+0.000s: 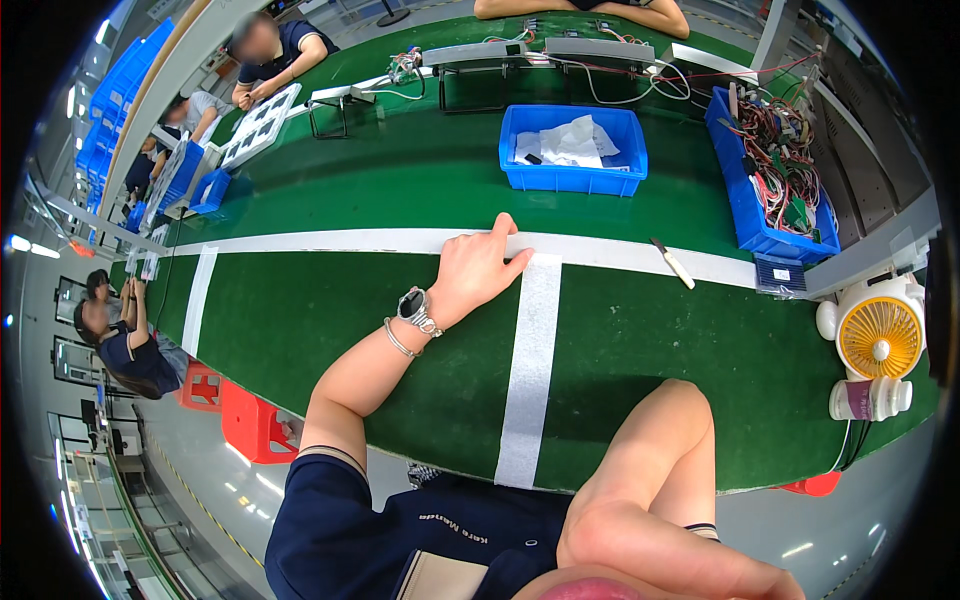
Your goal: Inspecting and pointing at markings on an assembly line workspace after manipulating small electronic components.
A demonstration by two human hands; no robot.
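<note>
My left hand (475, 265) rests on the green tabletop (350, 310), on the white strip (350, 240) running across it. Its thumb and index finger are stretched apart, the other fingers are mostly out of sight, and it holds nothing. A watch (413, 306) and a bracelet (400, 340) circle that wrist. Beside the hand, a pale grey tape strip (530, 370) runs toward me. My right elbow stands on the table, and the arm folds back, with my right hand (690, 560) bent at the lower edge; its fingers are largely hidden. Farther right lies a small white-handled knife (675, 265).
Beyond my left hand stands a blue bin (575, 180) with crumpled white paper. To the right are a blue crate (745, 200) of wires, a yellow-and-white fan (880, 335) and a white bottle (868, 400). Metal fixtures (475, 57) line the far side. Several people sit around.
</note>
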